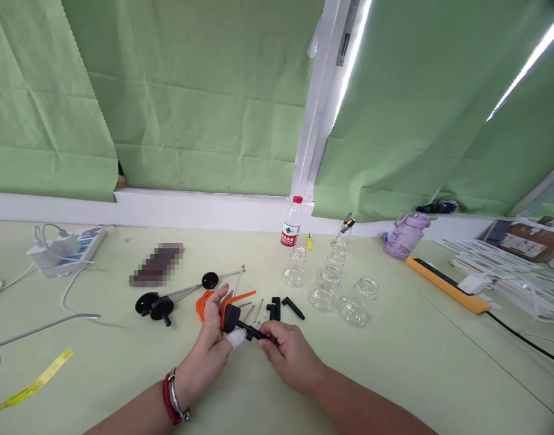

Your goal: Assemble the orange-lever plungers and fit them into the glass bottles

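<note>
My left hand (207, 349), with a white wrap on its thumb, is closed around a round black cap (232, 318) held tilted above the table. Close against that cap is an orange blade-like piece (241, 297), and a thin metal rod (238, 281) rises behind the fingers. My right hand (291, 355) pinches a black crank handle (255, 333) whose far end meets the cap. Beyond the right hand lie several loose black handles (294, 307) and thin metal pins (258, 310). More orange pieces (203, 305) rest behind my left fingers, partly hidden.
Left of my hands lie black discs with metal rods (161, 309) and a pixelated dark object (157, 264). Several clear glass jars (324, 290) stand on the right, near a water bottle (291, 225). A yellow power strip (446, 285), purple bottle (406, 235) and white charging station (68, 251) sit farther out.
</note>
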Tool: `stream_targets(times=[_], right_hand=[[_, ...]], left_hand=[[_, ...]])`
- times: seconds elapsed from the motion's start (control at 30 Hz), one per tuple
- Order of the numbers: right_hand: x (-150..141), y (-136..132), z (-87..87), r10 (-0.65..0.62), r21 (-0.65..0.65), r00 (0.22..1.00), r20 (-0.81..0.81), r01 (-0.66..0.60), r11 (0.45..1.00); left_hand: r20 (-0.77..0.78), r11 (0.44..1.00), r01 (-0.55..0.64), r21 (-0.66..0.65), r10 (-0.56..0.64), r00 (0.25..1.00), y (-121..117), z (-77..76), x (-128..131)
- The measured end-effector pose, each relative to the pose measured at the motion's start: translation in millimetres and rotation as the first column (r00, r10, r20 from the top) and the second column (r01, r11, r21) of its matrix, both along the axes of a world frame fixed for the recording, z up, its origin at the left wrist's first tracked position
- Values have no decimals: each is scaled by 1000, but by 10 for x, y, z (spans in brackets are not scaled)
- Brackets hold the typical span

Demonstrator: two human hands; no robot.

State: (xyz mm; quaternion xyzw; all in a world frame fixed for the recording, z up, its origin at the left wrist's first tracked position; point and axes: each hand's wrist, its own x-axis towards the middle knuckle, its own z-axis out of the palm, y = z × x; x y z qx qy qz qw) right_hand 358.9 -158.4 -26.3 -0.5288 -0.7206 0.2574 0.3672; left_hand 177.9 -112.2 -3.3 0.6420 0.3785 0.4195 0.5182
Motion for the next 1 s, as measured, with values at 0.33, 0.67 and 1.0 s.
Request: stream_targets(times=[0.33, 0.67, 1.0], right_hand=[[-92, 20, -115, 18, -281, 786, -617, -242, 929], [-120, 19, -113, -28, -342, 592, -805, -425, 839], [-145, -46, -21, -9, -298, 556, -831, -432, 851]], left_hand=[[-66, 916, 73, 393, -51, 997, -27, -133, -30], [-416, 785, 151, 601, 145, 898, 15, -72, -53], [-359, 645, 150, 749, 206, 910, -31, -62, -38]])
